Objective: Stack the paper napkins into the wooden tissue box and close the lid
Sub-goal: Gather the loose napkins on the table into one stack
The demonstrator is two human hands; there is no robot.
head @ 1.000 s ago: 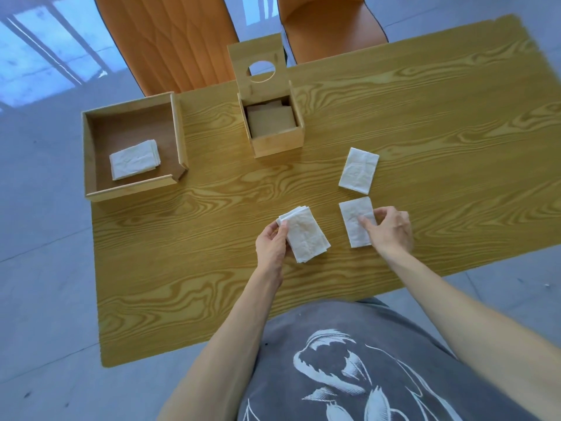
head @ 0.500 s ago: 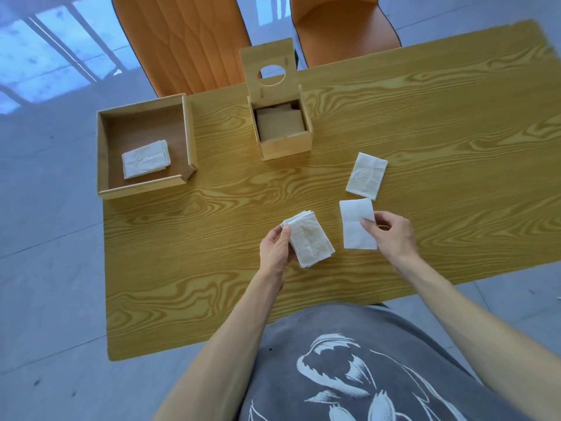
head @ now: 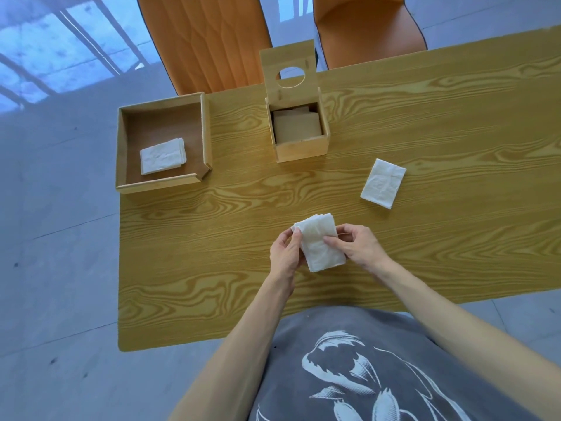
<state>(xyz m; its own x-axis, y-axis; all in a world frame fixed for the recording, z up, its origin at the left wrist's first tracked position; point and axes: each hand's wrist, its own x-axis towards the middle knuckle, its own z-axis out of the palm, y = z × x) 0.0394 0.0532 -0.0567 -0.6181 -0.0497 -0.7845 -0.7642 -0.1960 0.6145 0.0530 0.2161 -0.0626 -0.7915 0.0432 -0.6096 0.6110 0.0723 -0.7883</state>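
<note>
A small stack of white paper napkins (head: 318, 243) sits near the table's front middle. My left hand (head: 285, 253) grips its left edge and my right hand (head: 356, 246) presses on its right side. One folded napkin (head: 383, 183) lies alone on the table to the right. The wooden tissue box (head: 300, 148) stands at the back middle, its lid (head: 288, 68) with a round hole tilted up and open. Inside the box only tan sheets show.
A shallow wooden tray (head: 164, 185) at the back left holds one more folded napkin (head: 162, 155). Two orange chairs (head: 206, 41) stand behind the wooden table (head: 212, 268). The table's left edge and front edge are close to the hands.
My right hand brought the napkin from the right over onto the stack held by my left hand. Both hands now hold the stack together.
</note>
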